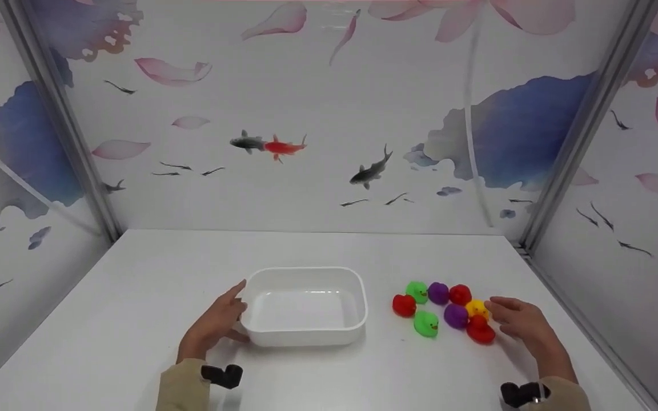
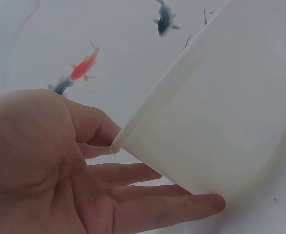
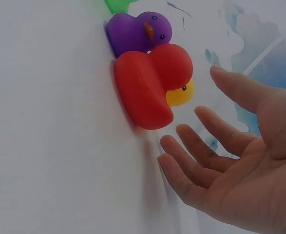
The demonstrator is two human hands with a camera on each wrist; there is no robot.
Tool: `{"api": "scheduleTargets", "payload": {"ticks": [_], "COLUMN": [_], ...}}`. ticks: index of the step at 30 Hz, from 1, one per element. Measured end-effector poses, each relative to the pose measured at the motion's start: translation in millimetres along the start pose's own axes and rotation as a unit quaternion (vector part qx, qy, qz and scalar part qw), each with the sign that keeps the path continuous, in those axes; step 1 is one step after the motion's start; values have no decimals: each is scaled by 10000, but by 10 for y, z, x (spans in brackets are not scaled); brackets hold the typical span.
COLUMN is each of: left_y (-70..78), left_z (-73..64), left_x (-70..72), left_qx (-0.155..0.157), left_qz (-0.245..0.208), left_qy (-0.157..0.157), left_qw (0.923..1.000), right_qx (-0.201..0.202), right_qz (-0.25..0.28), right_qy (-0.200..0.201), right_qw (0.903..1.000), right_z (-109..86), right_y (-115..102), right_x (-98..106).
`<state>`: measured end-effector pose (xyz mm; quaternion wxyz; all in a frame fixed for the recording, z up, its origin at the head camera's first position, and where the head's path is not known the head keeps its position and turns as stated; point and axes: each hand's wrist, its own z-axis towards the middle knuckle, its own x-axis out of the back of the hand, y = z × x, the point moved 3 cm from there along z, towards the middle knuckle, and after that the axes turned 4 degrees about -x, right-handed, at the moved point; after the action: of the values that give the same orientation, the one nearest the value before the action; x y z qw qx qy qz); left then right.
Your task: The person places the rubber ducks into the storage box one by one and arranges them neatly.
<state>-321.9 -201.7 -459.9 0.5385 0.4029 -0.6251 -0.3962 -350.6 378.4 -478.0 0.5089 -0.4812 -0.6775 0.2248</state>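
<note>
A white rectangular plastic basin (image 1: pixel 306 337) with rounded corners stands on the table, and its inside is bare. My left hand (image 1: pixel 215 322) lies along the basin's left side, fingers mostly straight. In the left wrist view, a fingertip meets the rim and the lower fingers (image 2: pixel 167 207) touch the wall. To the right sits a cluster of small rubber ducks: red (image 1: pixel 481 331), purple (image 1: pixel 456 315), green (image 1: pixel 426 324) and one yellow (image 1: pixel 477 309). Just right of the yellow and red ducks is my right hand (image 1: pixel 526 325), fingers spread and loosely bent, holding nothing.
The white table (image 1: pixel 180 257) is enclosed by printed panels (image 1: pixel 306 194) behind and at both sides. Metal posts (image 1: pixel 580 131) stand at the back corners. A gap of table lies between the basin and the ducks.
</note>
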Motion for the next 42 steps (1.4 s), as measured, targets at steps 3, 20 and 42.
{"api": "scheduleTargets", "payload": {"ticks": [3,20,42], "left_y": [0,-71,-117], "left_z": [28,14,13], "left_x": [9,-5,1], "left_qx": [10,116,66], "left_qz": [-123,-414,-627], "left_qy": [3,-62,-144], "left_qw": [9999,9991,9979], "right_qx": [98,-82,428], "right_qz": [36,-154,-32], "right_qy": [-19,364,637], "right_qw": [9999,9992,9970], "right_z": [-10,-20,-179], "right_y": [-22,-65,-453], "right_x": [-24,-155,-160]}}
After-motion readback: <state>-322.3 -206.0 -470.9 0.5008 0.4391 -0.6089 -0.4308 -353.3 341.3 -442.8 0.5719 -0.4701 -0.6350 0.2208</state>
